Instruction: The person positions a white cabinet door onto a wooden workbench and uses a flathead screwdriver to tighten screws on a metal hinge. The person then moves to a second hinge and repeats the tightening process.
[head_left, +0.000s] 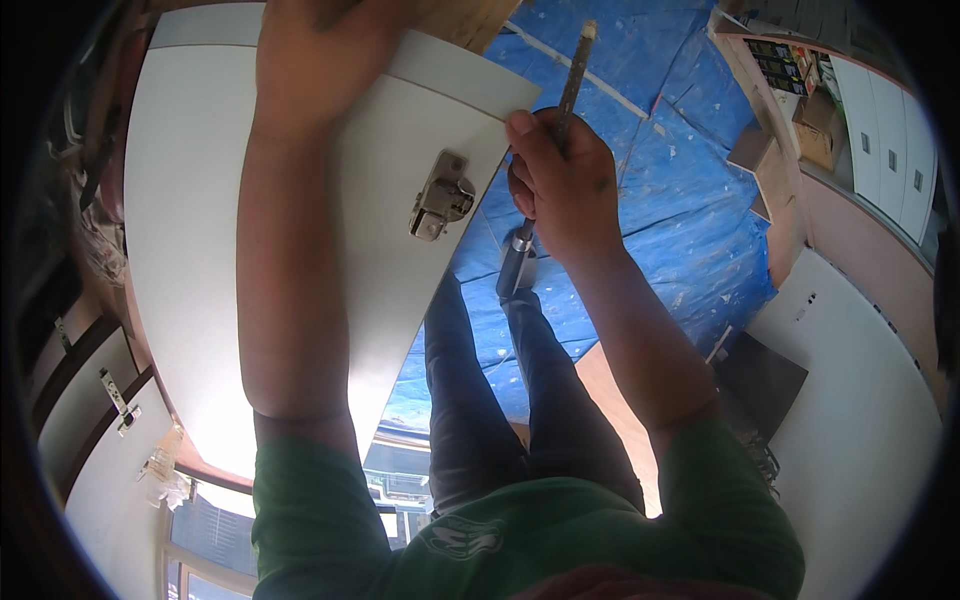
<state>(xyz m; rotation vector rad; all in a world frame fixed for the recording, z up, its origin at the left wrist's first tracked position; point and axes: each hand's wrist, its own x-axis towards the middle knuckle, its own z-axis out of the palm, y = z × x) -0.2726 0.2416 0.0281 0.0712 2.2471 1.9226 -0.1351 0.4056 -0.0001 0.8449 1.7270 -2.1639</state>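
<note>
A green shirt (600, 530) fills the bottom of the frame, with dark trousers (470, 420) just above it. The left hand (335, 60) lies over a white panel (190, 200) at the upper left; its fingers run toward the top edge in shadow, so I cannot tell whether they grip. Right of centre, the right hand (568, 180) has its fingers clenched around a long tool (573, 85), dark handle and metal collar below, pale tip pointing to the top; the thumb seems to touch the panel's edge. A metal hinge (442, 195) sits on the panel near that edge. A blue sheet (690, 220) covers the floor behind, and a white board (850, 430) leans at the lower right.
</note>
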